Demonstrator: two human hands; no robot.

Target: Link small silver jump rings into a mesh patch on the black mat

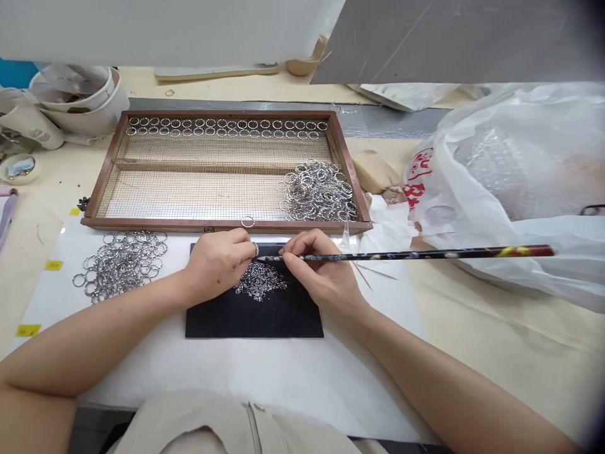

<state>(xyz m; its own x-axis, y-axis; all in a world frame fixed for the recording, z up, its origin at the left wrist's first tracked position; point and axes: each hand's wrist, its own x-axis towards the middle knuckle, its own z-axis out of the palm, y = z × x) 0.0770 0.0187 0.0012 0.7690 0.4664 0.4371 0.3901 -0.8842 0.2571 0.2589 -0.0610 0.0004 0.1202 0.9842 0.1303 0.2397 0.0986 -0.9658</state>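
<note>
My left hand (218, 265) is closed in a pinch on a small silver ring (256, 250), mostly hidden by the fingers. My right hand (328, 271) grips a long, dark, patterned pencil-like stick (406, 255). The stick's pointed end is close to the held ring; whether they touch, I cannot tell. Below both hands lies a black mat (255, 321) with a heap of tiny sparkling stones (261, 280) on it. Another silver ring (248, 222) rests on the near edge of the wooden frame, just above my left hand.
Behind the mat, a mesh-bottomed wooden frame (227, 225) carries two rows of rings along its far side and a pile of rings (319, 192) at right. More loose rings (123, 265) lie left. A white plastic bag (510, 189) bulges at right; white tubs (85, 113) stand back left.
</note>
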